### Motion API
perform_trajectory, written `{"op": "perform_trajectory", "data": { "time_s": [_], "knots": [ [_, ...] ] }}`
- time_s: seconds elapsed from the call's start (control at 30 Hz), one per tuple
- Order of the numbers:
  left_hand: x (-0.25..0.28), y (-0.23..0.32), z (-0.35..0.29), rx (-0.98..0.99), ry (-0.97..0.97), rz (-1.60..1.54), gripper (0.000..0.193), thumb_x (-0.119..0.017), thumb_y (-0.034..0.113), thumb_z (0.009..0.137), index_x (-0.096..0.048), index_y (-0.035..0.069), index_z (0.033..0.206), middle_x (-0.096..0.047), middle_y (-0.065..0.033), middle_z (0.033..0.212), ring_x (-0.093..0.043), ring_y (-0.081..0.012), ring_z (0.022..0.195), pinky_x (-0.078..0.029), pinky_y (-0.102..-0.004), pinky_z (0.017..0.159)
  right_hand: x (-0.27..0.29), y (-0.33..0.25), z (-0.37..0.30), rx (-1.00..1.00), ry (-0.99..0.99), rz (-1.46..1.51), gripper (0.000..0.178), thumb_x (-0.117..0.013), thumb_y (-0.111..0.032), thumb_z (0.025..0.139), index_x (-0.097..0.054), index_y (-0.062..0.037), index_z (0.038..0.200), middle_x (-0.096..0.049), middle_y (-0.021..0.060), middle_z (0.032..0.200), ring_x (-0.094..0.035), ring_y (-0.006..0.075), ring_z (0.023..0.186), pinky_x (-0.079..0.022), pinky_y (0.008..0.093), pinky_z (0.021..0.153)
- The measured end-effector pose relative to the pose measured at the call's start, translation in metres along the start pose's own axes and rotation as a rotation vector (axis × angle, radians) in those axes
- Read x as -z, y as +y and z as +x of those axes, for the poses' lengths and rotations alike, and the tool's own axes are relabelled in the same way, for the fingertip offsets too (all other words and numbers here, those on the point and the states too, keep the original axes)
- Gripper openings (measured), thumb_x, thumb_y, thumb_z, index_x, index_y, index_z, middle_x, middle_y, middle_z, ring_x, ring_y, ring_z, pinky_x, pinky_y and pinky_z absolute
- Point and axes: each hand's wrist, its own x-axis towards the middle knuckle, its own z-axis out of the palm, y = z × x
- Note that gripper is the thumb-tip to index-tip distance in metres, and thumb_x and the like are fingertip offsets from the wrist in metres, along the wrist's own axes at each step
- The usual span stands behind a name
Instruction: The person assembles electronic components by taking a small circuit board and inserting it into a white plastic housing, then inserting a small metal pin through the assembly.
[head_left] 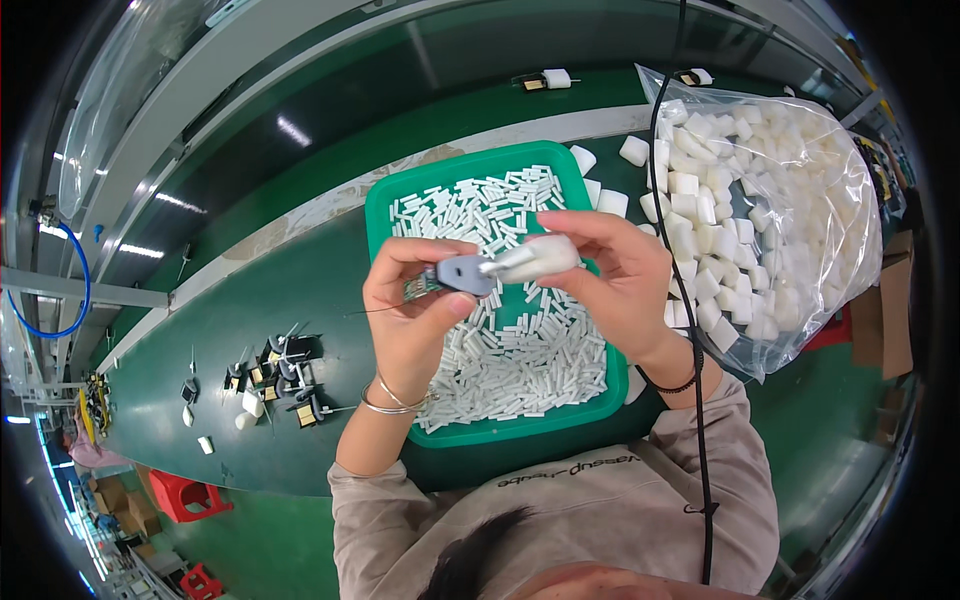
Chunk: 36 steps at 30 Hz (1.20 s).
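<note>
Over a green tray [377,215] of small white tubes [520,375], I hold two parts end to end. My left hand [413,312] pinches a small grey plastic housing [465,275] with a green circuit board [421,284] at its outer end. In my right hand [618,275], thumb and fingers are closed on a white foam piece [548,258]. Between them a short white tube [515,258] points at the housing; whether it joins both parts is blurred.
A clear plastic bag [815,190] of white foam blocks lies on the right, with loose blocks [633,151] beside the tray. Several small black assemblies [283,372] with thin rods sit at left. A black cable [703,440] hangs down across the right side.
</note>
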Motion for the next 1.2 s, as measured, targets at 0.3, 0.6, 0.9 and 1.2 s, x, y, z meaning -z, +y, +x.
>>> {"op": "perform_trajectory", "data": {
  "time_s": [0.3,0.6,0.9,1.2],
  "knots": [
    [-0.01,0.008,-0.003,-0.052,-0.047,0.29,0.034,-0.072,-0.004,0.062,-0.054,-0.001,0.09,-0.062,-0.0148,0.094,-0.06,-0.0187,0.089,-0.047,-0.028,0.08,0.001,-0.005,-0.005,0.201,0.003,-0.044,0.037,-0.072,0.002,0.063,-0.055,-0.0023,0.095,-0.059,0.0079,0.079,-0.06,0.0185,0.074,-0.05,0.0278,0.063],
    [-0.013,0.007,-0.006,-0.01,-0.076,0.346,0.032,-0.073,-0.004,0.062,-0.055,0.0,0.089,-0.063,-0.0134,0.095,-0.06,-0.0166,0.088,-0.047,-0.027,0.078,-0.001,0.009,-0.001,0.487,-0.081,-0.135,0.035,-0.075,-0.003,0.063,-0.048,-0.0058,0.086,-0.059,0.0111,0.081,-0.06,0.0227,0.074,-0.048,0.0283,0.06],
    [-0.019,0.004,-0.011,-0.007,0.004,0.43,0.032,-0.075,-0.002,0.062,-0.056,0.0,0.087,-0.063,-0.0124,0.095,-0.06,-0.0145,0.086,-0.048,-0.0251,0.075,-0.012,0.023,-0.023,0.034,0.025,0.204,0.042,-0.071,0.002,0.068,-0.037,-0.0067,0.09,-0.054,0.0103,0.089,-0.057,0.015,0.083,-0.046,0.0263,0.07],
    [-0.016,-0.001,0.003,0.084,0.066,0.382,0.03,-0.072,-0.004,0.064,-0.057,0.0,0.09,-0.061,-0.008,0.091,-0.058,-0.0121,0.08,-0.049,-0.0237,0.072,-0.011,0.023,-0.017,-0.11,0.074,0.249,0.059,-0.072,0.003,0.065,-0.034,-0.0053,0.11,-0.053,0.01,0.1,-0.054,0.0161,0.088,-0.046,0.0292,0.079]
  ]
}}
